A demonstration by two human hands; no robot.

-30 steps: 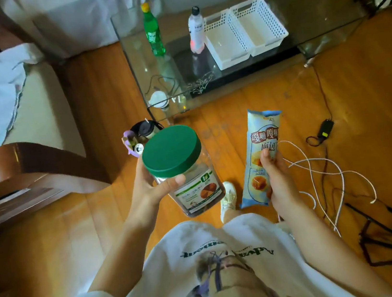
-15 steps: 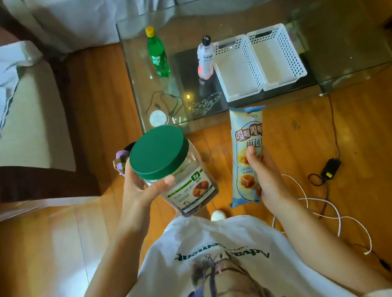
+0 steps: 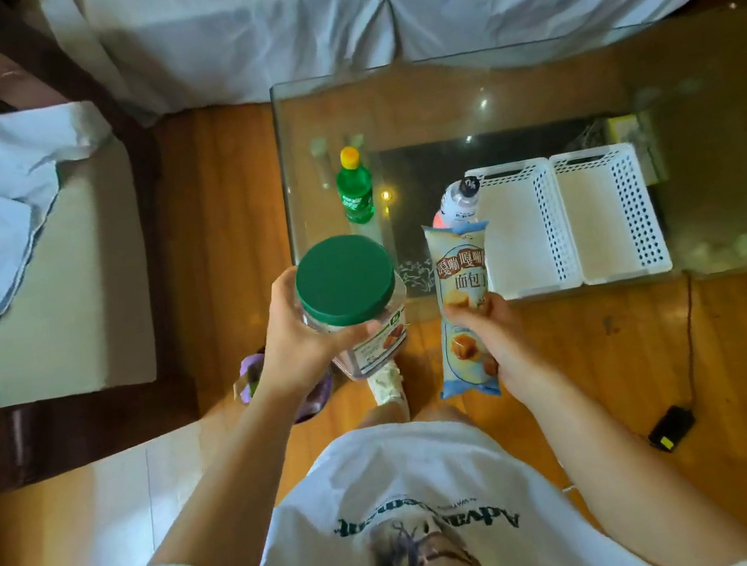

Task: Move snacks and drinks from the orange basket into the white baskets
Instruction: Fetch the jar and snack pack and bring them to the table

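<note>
Both hands are loaded! The left hand (image 3: 307, 340) is wrapped around a clear plastic snack jar (image 3: 356, 309) just under its wide green lid, fingers curled across the label, the jar tilted. The right hand (image 3: 490, 338) is clamped on the middle of a long pale-blue bread packet (image 3: 461, 308), held upright. The two are carried side by side, close but not touching, right at the near edge of the glass table (image 3: 690, 60).

Straight ahead, two white baskets (image 3: 567, 274) sit together against the table's near edge, right of centre, and both look bare inside. So nothing is stowed yet, by the look of it! A white drink bottle (image 3: 458, 201) stands just off the left basket's far left corner, partly hidden by the packet, and a green soda bottle (image 3: 354, 189) stands further left, towards the left edge. Both are on the glass, not in a basket.

The orange basket is nowhere in view. Jar and packet go in next, I'd judge, and the bottles remain.
</note>
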